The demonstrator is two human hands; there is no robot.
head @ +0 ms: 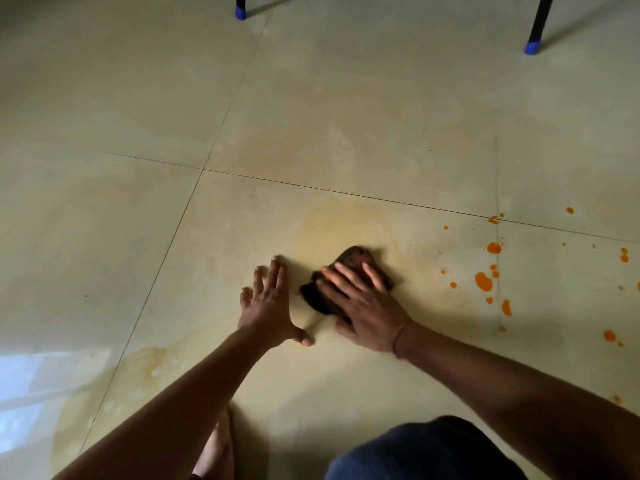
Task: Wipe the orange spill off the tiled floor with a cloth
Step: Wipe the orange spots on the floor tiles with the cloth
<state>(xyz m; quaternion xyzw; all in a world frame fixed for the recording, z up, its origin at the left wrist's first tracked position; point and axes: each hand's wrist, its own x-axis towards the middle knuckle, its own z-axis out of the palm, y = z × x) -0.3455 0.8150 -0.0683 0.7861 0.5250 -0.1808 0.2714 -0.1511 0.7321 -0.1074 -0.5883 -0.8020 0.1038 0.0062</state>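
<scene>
A dark brown cloth (353, 258) lies bunched on the pale tiled floor (346, 116), and my right hand (363, 306) presses flat on top of it with fingers spread. Just left of the cloth, my left hand (268, 306) rests palm down on the tile, fingers apart, holding nothing. Bright orange drops (483, 281) dot the floor to the right of the cloth. A faint yellow-orange smear (332, 223) spreads on the tile beyond the cloth, and another pale stain (138, 368) lies at the lower left.
Two dark chair legs with blue caps stand at the top, one left (240, 12) and one right (533, 46). My knee in dark blue cloth (426, 452) and a bare foot (216, 448) are at the bottom. Grout lines cross the floor.
</scene>
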